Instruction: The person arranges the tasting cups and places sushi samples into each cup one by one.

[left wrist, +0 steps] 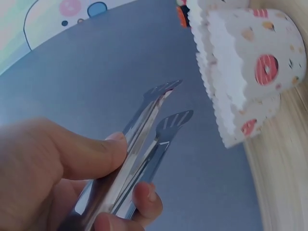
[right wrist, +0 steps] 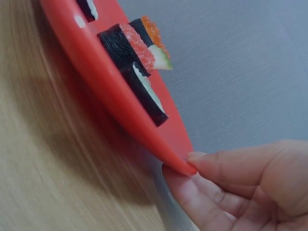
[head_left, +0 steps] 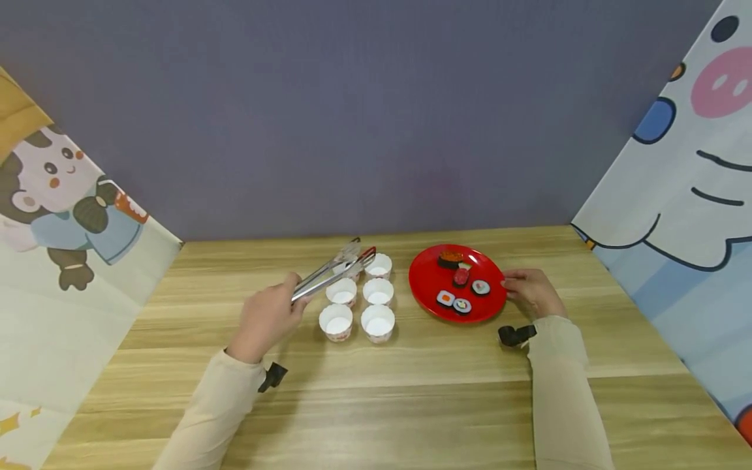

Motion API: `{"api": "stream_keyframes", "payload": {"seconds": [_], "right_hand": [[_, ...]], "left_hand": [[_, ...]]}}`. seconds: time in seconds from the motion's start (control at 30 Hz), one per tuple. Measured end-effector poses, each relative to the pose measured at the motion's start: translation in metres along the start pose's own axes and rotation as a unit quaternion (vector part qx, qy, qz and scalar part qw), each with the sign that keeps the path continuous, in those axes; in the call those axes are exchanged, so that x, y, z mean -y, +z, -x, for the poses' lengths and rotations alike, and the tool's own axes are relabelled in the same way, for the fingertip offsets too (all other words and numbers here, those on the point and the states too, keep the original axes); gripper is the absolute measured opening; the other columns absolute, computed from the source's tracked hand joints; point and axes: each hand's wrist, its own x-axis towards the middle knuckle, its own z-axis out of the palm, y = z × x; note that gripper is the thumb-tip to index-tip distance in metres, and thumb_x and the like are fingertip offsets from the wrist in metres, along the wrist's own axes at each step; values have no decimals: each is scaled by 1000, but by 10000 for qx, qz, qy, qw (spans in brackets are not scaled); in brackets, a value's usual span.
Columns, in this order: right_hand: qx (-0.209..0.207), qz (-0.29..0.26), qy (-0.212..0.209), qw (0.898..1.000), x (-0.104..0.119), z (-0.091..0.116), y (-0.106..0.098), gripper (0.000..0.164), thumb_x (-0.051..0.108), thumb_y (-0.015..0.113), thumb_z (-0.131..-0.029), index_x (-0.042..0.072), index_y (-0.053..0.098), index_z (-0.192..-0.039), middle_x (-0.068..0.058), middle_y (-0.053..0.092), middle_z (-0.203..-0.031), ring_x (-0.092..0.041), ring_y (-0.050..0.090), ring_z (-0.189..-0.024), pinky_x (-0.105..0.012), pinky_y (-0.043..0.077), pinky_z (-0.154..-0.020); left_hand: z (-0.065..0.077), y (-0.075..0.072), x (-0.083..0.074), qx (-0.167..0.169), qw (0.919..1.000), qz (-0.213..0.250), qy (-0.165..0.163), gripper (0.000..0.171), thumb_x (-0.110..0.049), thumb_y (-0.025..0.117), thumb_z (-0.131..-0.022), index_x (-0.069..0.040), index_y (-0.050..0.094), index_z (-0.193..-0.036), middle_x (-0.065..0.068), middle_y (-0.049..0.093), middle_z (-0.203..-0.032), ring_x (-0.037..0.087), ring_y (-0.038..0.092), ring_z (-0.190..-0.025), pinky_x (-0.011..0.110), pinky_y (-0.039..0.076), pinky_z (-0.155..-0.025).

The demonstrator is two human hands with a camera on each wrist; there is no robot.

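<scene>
My left hand (head_left: 264, 321) grips a pair of metal tongs (head_left: 323, 283), thumb on one arm and fingers round the other. Their slotted tips stand slightly apart with nothing between them, over the far end of two rows of white paper baking cups (head_left: 378, 292). In the left wrist view the cups (left wrist: 269, 53) show scalloped rims and printed doughnuts. With thumb and fingers my right hand (head_left: 536, 294) pinches the right rim of a red plate (head_left: 424, 281). Several sushi pieces lie on it, among them an orange-topped one (head_left: 450, 259), a red-topped one (head_left: 461, 277) and a round roll (head_left: 480, 287).
All this stands on a wood-grain table (head_left: 382, 405). A grey-blue wall (head_left: 376, 130) rises behind its back edge. Panels with cartoon drawings flank both sides. The far left cup is partly hidden behind the tongs.
</scene>
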Motion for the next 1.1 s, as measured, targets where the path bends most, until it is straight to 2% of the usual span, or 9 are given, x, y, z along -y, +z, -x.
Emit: {"api": "stream_keyframes", "payload": {"seconds": [0.17,0.27,0.5,0.67,0.93,1.0,1.1], "right_hand": [[11,-17,-37,10000,0,0,-1,44,2,51,-92,-17,41,-130,-16,60,-108,-2,60,-73,-22,53,-72],[-2,-24,-103,9999,1,1,-1,43,2,51,-93,-18,41,-130,-19,59,-111,-1,60,-73,-22,53,-72],[99,-261,-198,9994,1,4,0,44,0,50,-93,-20,39,-130,-22,57,-114,-2,62,-75,-24,53,-73],[45,-167,-154,9997,0,4,1,44,2,50,-93,-19,40,-130,-23,56,-116,-2,61,-75,-24,53,-74],[55,-241,-184,9995,-3,2,0,44,2,50,-93,-19,40,-130,-20,58,-112,-2,62,-75,-24,53,-73],[56,-252,-168,9995,-3,2,0,44,2,51,-93,-19,40,-130,-19,59,-112,-2,62,-74,-24,53,-73],[39,-220,-139,9997,-3,2,0,44,2,51,-93,-18,40,-130,-19,58,-112,-2,62,-74,-24,53,-73]], "left_hand": [[1,1,-10,-243,9993,-77,277,28,-24,68,-86,-4,57,-101,3,54,-59,14,43,-45,30,35,-39],[0,2,-16,-340,9984,-93,435,30,-25,70,-85,-4,57,-101,4,57,-61,14,46,-46,32,37,-40],[0,3,-28,-279,9977,-22,617,31,-27,71,-84,-7,57,-102,2,59,-66,14,48,-49,32,38,-42],[-2,5,-38,-266,9971,71,705,31,-30,71,-84,-7,57,-100,1,58,-66,15,48,-49,33,38,-43],[-8,9,-55,-21,9944,-83,1056,32,-31,70,-85,-5,54,-96,-1,53,-62,12,45,-49,32,38,-43],[-11,10,-60,131,9939,-64,1093,35,-32,69,-86,-4,56,-102,-1,54,-63,12,45,-50,31,38,-44],[-15,14,-68,370,9929,-158,1115,40,-34,66,-87,-4,56,-112,0,59,-68,13,52,-55,32,40,-46]]}}
